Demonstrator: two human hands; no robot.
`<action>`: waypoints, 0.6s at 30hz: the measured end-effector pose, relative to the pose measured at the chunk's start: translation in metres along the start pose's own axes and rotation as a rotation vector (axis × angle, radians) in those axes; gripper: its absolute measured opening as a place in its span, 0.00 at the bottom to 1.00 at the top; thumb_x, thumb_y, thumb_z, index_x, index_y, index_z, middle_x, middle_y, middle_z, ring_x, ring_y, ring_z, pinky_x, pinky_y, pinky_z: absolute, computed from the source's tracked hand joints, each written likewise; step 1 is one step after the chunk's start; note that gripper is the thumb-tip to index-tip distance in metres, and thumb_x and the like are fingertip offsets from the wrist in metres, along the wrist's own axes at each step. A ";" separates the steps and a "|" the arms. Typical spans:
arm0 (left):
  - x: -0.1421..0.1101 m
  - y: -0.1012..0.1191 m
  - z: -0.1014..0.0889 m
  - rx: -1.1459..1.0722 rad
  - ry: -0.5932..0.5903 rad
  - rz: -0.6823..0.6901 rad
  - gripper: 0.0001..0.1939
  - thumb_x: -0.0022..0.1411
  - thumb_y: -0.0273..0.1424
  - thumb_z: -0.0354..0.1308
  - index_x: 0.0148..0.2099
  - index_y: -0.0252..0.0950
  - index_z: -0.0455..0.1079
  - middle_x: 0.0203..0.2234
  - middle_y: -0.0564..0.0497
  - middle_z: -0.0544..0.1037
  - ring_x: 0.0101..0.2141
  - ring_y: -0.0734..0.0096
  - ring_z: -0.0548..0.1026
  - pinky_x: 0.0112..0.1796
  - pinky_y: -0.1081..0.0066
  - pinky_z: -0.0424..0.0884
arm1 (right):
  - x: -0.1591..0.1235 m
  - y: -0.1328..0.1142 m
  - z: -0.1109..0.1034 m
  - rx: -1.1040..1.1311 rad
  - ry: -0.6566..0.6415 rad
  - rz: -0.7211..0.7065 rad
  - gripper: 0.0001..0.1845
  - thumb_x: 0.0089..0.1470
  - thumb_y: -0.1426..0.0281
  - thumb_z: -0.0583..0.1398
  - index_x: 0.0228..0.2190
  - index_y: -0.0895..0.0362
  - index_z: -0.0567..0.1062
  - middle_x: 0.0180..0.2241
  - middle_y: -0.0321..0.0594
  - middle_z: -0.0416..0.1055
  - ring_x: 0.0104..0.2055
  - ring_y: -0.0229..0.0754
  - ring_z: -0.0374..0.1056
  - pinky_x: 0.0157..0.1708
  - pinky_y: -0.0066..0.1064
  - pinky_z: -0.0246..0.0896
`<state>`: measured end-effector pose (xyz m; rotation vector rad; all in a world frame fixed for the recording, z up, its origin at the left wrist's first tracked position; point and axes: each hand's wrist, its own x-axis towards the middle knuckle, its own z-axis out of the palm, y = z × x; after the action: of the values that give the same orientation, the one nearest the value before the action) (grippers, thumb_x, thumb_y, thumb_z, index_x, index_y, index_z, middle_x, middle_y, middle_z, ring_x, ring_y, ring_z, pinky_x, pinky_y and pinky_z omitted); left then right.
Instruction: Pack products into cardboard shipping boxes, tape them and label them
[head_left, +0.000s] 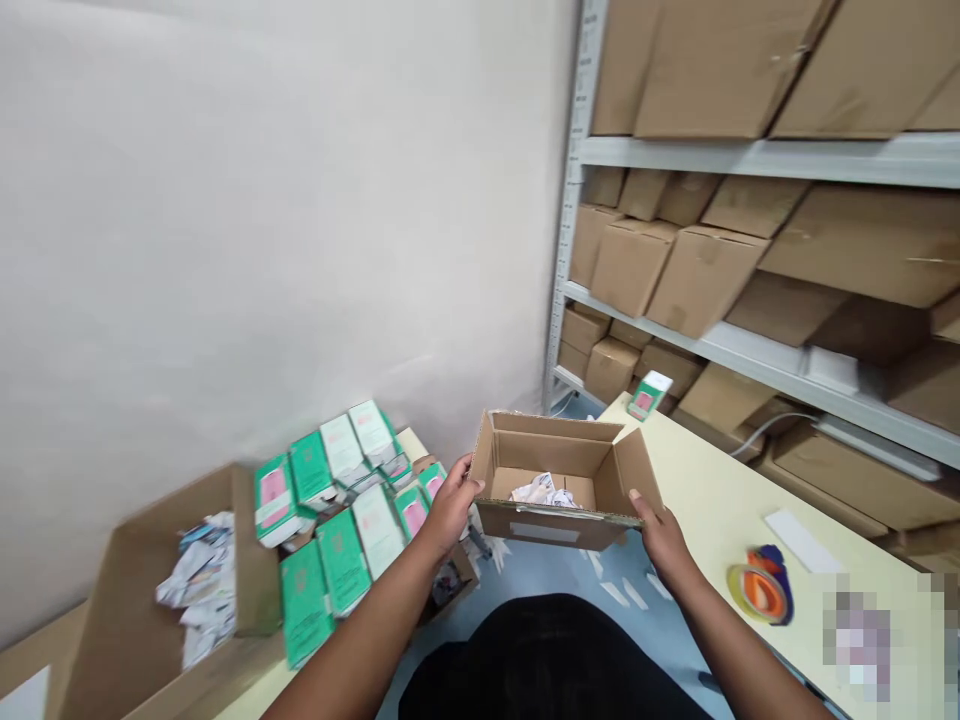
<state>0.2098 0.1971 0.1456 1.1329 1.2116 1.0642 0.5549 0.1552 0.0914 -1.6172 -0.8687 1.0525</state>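
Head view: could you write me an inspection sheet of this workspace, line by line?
Surface: pale yellow table at right, bearing rolls of tape and a white strip; one patch is pixelated.
Things in hand: open carton with crumpled paper inside.
Clutter: pale scraps on the floor; green and white boxes grouped at left.
Hands: left hand and right hand grip opposite ends of the carton.
Cables: pale curved line, probably a cable, by the shelving.
Surroundings: metal shelving loaded with cardboard boxes; plain wall.

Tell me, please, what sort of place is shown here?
Probably a storage or packing room: metal shelves stacked with cardboard boxes, an open carton with crumpled paper inside, and what looks like a tape dispenser on the table.
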 end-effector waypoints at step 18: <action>0.193 -0.047 0.257 0.160 -0.525 -0.025 0.32 0.51 0.27 0.50 0.60 0.37 0.72 0.51 0.48 0.82 0.50 0.58 0.78 0.50 0.64 0.73 | 0.064 0.067 -0.157 0.388 0.396 0.167 0.27 0.50 0.50 0.67 0.45 0.55 0.78 0.47 0.43 0.81 0.52 0.53 0.75 0.47 0.39 0.73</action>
<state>0.4804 0.3640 0.0767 1.4070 0.8956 0.5987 0.7275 0.1418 0.0350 -1.5068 -0.2498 0.9026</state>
